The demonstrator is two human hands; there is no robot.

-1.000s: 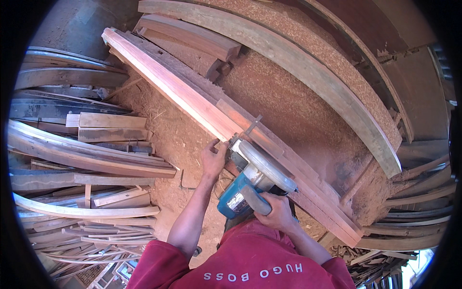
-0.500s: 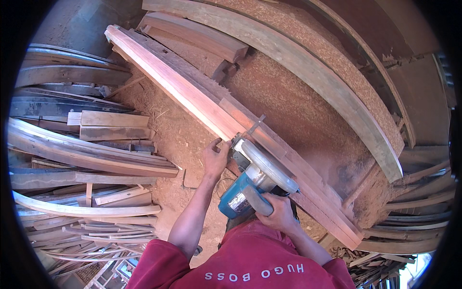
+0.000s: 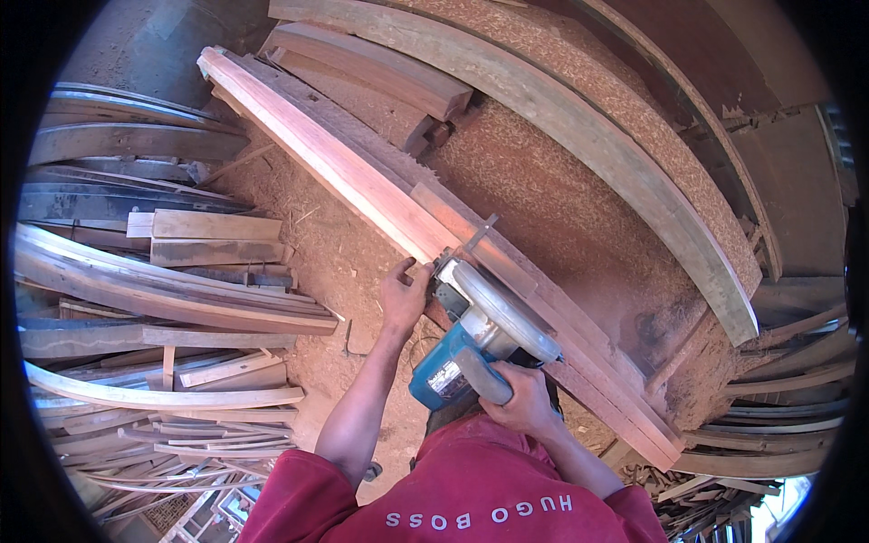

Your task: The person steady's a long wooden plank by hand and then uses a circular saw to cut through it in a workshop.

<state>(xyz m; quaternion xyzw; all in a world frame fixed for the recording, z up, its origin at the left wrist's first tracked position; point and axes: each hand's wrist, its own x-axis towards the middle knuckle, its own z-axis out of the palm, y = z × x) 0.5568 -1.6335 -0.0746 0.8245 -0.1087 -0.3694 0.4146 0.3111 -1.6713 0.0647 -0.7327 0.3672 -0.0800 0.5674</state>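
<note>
A teal and silver circular saw (image 3: 445,376) rests on a long reddish plank (image 3: 348,185) that runs diagonally from upper left to lower right. My right hand (image 3: 527,398) is wrapped round the saw's rear handle. A rounded metal guard (image 3: 507,308) covers the blade, which is hidden. My left hand (image 3: 404,294) is at the plank's near edge beside the front of the saw base, thumb and forefinger apart and the other fingers partly hidden. A metal guide bar (image 3: 481,233) sticks out from the saw's front across the wood. Alongside lies a shorter strip of wood (image 3: 471,237).
Curved and straight boards (image 3: 172,285) are stacked on the left. A thick block (image 3: 371,68) lies beyond the plank, and a large curved beam (image 3: 579,136) arcs behind it. Sawdust (image 3: 534,172) covers the ground. More timber (image 3: 769,434) is piled at right.
</note>
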